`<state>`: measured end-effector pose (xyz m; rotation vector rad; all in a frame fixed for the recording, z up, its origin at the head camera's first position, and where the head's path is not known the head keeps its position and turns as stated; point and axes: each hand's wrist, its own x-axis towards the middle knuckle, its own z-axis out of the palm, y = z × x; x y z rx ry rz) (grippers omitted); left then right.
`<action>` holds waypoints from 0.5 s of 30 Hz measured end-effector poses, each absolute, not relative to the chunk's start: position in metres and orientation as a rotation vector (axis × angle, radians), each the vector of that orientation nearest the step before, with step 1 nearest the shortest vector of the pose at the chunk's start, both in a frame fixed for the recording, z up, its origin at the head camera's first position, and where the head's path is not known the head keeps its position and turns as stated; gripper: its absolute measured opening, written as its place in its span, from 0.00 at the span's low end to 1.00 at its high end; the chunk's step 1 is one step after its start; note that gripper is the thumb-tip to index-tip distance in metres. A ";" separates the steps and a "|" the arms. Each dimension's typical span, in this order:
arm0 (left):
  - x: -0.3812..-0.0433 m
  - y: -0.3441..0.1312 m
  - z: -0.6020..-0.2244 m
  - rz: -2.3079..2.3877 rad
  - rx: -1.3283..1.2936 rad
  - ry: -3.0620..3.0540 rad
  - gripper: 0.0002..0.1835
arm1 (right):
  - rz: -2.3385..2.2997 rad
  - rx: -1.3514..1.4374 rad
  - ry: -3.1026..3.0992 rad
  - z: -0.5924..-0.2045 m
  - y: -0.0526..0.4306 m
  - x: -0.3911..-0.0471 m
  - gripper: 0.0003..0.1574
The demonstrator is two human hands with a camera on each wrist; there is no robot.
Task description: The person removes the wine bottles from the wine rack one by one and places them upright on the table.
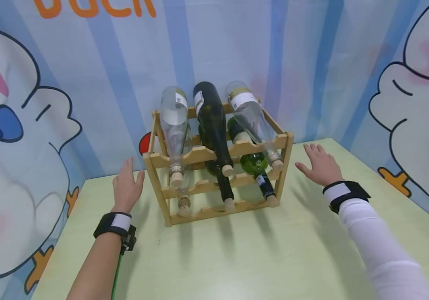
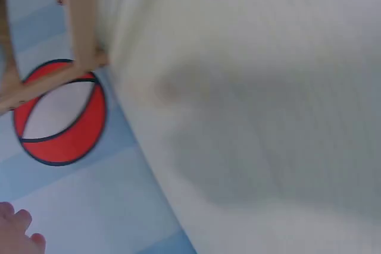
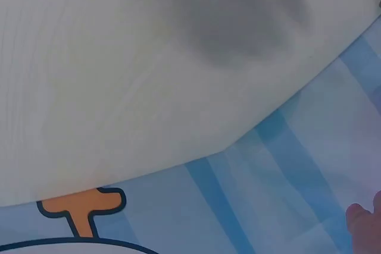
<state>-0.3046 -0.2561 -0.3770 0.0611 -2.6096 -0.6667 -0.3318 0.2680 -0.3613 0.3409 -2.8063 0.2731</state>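
A wooden wine rack (image 1: pixel 199 188) stands on the table between my two hands. Across its top lie a clear bottle (image 1: pixel 174 121), a dark bottle (image 1: pixel 211 116) and another clear bottle (image 1: pixel 250 112), their corked necks toward me. Lower down are a green bottle (image 1: pixel 253 163), a dark-necked bottle (image 1: pixel 225 187) and a clear one with a cork (image 1: pixel 184 201). Left of the rack my left hand (image 1: pixel 127 189) is held with fingers straight and nothing in it. On the right side my right hand (image 1: pixel 321 166) is likewise empty, fingers extended, apart from the rack.
The pale table (image 1: pixel 244 266) reaches back to a blue striped cloth backdrop (image 1: pixel 124 62) with cartoon ducks. A red and white printed ball (image 2: pixel 59 114) shows behind the rack's left side. Each wrist wears a black strap; a green cable (image 1: pixel 117 275) runs along the left forearm.
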 end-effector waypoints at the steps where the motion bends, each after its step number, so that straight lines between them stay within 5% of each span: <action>1: -0.303 -0.255 -0.373 -0.728 0.067 -2.551 0.31 | 0.264 0.369 -2.795 -0.357 0.269 -0.331 0.45; 11: -0.279 -0.231 -0.328 -1.250 0.086 -1.974 0.26 | 0.359 0.600 -2.627 -0.320 0.256 -0.313 0.59; 15: -0.268 -0.209 -0.310 -1.304 -0.045 -1.854 0.22 | 0.355 0.732 -2.371 -0.319 0.248 -0.307 0.57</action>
